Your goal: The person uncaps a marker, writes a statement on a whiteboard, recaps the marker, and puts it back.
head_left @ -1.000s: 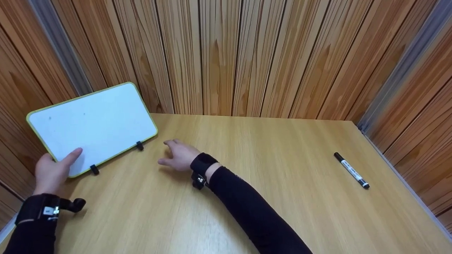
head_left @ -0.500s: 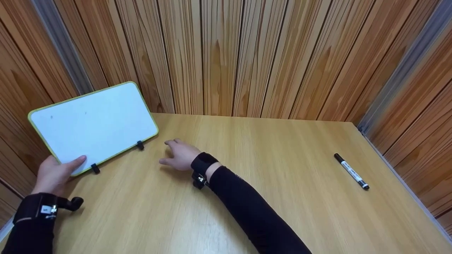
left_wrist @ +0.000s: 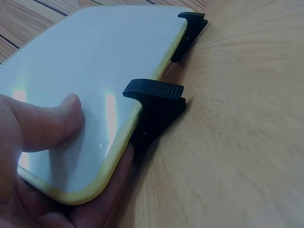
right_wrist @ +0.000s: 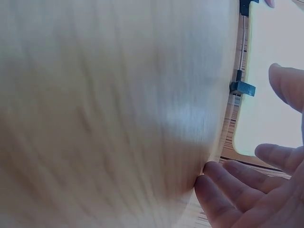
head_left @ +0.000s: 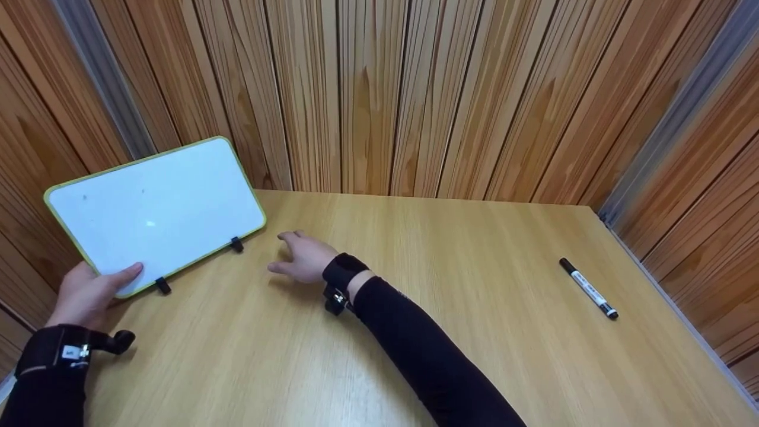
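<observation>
A small whiteboard [head_left: 160, 207] with a yellow-green rim leans back at the left of the table, its lower edge in two black stand clips [head_left: 162, 286]. My left hand [head_left: 89, 293] grips its lower left corner, thumb on the white face [left_wrist: 109, 47] and fingers behind, as the left wrist view shows. To the right of the board, my right hand [head_left: 305, 259] is held low at the table with nothing in it. In the right wrist view its fingers [right_wrist: 228, 190] are spread and loosely bent, fingertips right at the tabletop, the whiteboard [right_wrist: 275, 42] beyond.
A black-and-white marker [head_left: 589, 289] lies on the wooden table [head_left: 450, 284] at the right. Wood-panelled walls [head_left: 379, 95] rise behind the table and along both sides.
My left thumb has slid down the board's face toward its lower edge, and the left wrist has shifted slightly left. The board, right hand and marker stay nearly where they were.
</observation>
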The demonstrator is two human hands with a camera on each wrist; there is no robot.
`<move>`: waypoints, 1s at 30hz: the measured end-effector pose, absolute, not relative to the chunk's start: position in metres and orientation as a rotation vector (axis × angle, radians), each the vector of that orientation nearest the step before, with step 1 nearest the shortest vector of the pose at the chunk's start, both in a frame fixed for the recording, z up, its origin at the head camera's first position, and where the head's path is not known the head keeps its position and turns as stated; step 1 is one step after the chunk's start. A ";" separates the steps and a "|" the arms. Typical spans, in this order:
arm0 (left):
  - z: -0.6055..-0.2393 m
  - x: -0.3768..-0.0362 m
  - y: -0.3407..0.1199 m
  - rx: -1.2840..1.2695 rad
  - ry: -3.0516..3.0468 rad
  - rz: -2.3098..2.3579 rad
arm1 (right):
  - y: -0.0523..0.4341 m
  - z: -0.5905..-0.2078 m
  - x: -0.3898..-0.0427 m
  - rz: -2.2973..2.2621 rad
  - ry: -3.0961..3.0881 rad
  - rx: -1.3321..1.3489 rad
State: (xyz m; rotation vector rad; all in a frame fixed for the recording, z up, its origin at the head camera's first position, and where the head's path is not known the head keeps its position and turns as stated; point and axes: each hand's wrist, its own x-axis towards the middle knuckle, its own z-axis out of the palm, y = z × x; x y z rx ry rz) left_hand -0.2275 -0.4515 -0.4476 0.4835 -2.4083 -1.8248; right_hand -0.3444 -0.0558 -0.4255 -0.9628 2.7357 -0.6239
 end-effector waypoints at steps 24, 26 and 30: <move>-0.452 -0.235 -0.440 0.064 -2.524 -1.966 | -0.033 -0.423 -0.359 -1.344 2.406 -0.630; -0.452 -0.237 -0.435 0.035 -2.527 -1.958 | -0.031 -0.424 -0.359 -1.395 2.373 -0.603; -0.453 -0.241 -0.425 -0.020 -2.490 -1.996 | -0.027 -0.427 -0.361 -1.524 2.280 -0.585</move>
